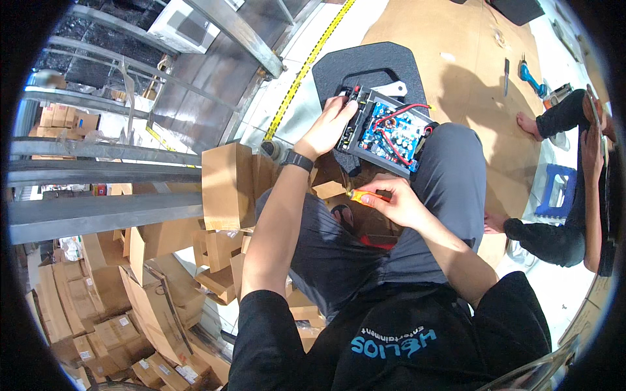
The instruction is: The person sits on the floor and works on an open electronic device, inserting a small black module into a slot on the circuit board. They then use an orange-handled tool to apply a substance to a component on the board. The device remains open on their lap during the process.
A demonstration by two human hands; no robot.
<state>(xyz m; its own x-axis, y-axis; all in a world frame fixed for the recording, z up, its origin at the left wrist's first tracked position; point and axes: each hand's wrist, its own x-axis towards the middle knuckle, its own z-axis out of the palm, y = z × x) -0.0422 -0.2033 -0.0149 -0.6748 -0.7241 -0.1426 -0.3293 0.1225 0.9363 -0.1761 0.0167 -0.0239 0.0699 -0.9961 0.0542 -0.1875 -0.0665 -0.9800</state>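
My left hand (331, 124) is closed on the near-left edge of an opened electronic unit, its fingers around the black terminal side. The unit's dark metal frame (355, 133) holds a blue circuit board (399, 133) with red wires (392, 144) arching over it. It is tilted and rests against my right knee. My right hand (399, 203) grips a screwdriver (366, 195) by its orange handle, apart from the unit, its tip toward the left. Beyond the unit is a black textured panel (391, 62) with a handle-like slot.
Cardboard boxes (225, 186) pile up at the left below a metal rack (98, 215). Yellow-and-black tape (306, 75) runs along the floor. At the right sits another person (554, 241), near a blue plastic stool (556, 190), a blue power drill (531, 79) and a knife (506, 77).
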